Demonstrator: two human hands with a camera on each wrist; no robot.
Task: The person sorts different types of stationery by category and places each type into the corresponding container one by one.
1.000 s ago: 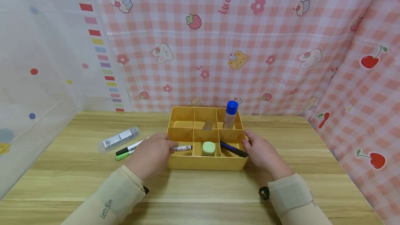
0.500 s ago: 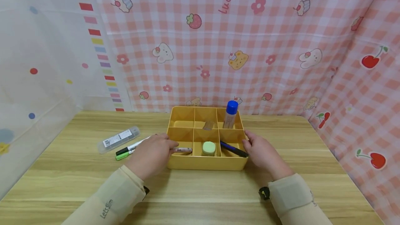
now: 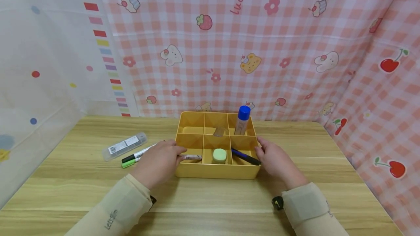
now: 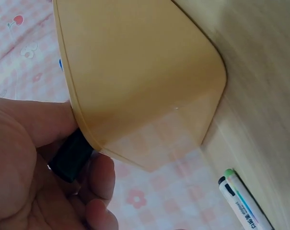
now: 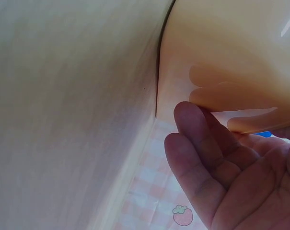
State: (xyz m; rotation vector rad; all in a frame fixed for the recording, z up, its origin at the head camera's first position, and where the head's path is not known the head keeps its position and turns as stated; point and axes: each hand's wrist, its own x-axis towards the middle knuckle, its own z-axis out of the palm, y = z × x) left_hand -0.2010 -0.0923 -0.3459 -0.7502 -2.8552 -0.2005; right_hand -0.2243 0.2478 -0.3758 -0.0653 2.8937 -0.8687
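My left hand (image 3: 160,162) is at the left rim of a yellow six-compartment organizer box (image 3: 216,171). Its thumb and fingers pinch a white marker (image 3: 193,157), whose barrel reaches into the front left compartment. In the left wrist view the marker's black cap (image 4: 72,155) sticks out past the rim. Against the box's right side rests my right hand (image 3: 275,157), thumb at the rim, fingers loosely extended along the outer wall in the right wrist view. A pale green round object (image 3: 219,155) sits in the front middle compartment, and a black-and-blue pen (image 3: 245,156) leans in the front right one.
A blue-capped tube (image 3: 242,119) stands in the back right compartment, and a small clear piece (image 3: 218,131) lies in the back middle one. Left of the box are a clear plastic case (image 3: 125,146), a black-capped marker (image 3: 133,156) and a green-capped marker (image 3: 129,163). Patterned curtains surround the table.
One second ago the marker's visible end in the compartment looked black; now it is light and lies slightly lower. Both hands and the box keep their places.
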